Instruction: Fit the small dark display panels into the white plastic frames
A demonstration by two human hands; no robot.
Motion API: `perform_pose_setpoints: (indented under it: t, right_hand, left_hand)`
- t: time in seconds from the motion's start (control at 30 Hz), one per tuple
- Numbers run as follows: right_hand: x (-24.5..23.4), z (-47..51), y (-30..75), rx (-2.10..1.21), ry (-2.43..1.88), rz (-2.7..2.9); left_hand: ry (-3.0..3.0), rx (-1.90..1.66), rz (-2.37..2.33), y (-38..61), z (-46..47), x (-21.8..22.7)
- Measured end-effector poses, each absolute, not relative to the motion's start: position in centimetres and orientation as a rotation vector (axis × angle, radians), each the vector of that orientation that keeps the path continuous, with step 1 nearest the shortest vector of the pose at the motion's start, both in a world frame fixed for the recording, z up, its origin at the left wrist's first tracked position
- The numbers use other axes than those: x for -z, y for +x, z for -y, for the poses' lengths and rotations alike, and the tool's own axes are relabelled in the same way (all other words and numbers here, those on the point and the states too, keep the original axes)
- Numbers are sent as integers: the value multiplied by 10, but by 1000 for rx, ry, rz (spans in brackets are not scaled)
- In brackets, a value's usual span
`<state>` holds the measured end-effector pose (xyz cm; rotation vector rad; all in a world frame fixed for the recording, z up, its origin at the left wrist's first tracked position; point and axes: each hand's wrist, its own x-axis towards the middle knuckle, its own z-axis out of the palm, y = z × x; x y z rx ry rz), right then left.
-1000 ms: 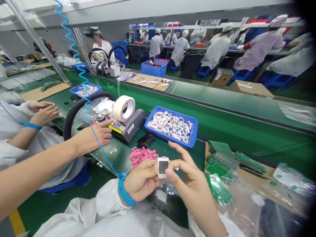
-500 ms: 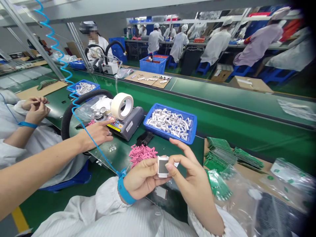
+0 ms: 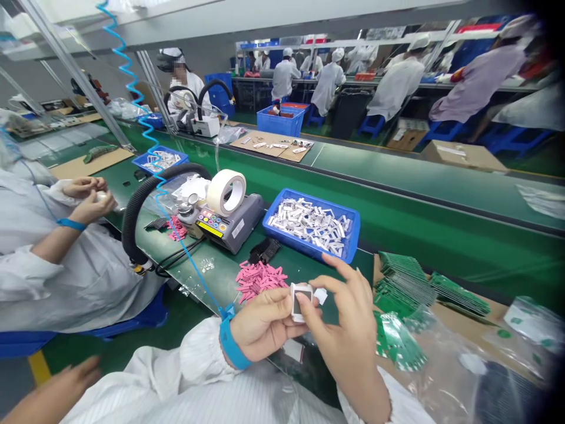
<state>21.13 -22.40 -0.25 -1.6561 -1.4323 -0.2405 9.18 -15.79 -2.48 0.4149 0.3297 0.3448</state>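
- White square frame (image 3: 301,301), its dark window facing you, was pinched by your left hand (image 3: 267,325) above the bench (image 3: 289,262).
- Your right hand (image 3: 348,315) had its thumb on the frame's edge, its other fingers (image 3: 339,269) spread open.
- Matte pink slivers (image 3: 258,281) lay heaped just beside it.
- Glossy white strips (image 3: 309,221) filled a blue plastic tray (image 3: 309,203).
- Green circuit boards (image 3: 404,290) stood stacked to your right.

wearer: seated person, seen from above | garment: white striped cleanroom smock (image 3: 198,391) | sleeves: loose, gathered at elastic cuffs | left hand (image 3: 265,324): bare, ungloved | right hand (image 3: 348,335): bare, ungloved | left wrist: blue wrist strap (image 3: 232,347) | lead: thin blue cord (image 3: 189,265), coiled higher up
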Motion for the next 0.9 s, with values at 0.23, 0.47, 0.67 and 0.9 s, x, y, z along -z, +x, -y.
perform_pose_setpoints:
  t: [0.23, 0.47, 0.67, 0.9]
  right_hand:
    - [16, 226, 208, 489, -1668, 1681]
    - [44, 238, 201, 416, -1752, 2128]
    - [63, 261, 209, 64, -1673, 1885]
    - [57, 269, 206, -36, -1451, 1589]
  left_hand:
    - [361, -406, -349, 92, 158, 29]
    - [384, -436, -502, 88, 155, 39]
    - [655, -237, -505, 78, 158, 59]
    - [618, -134, -503, 79, 164, 73]
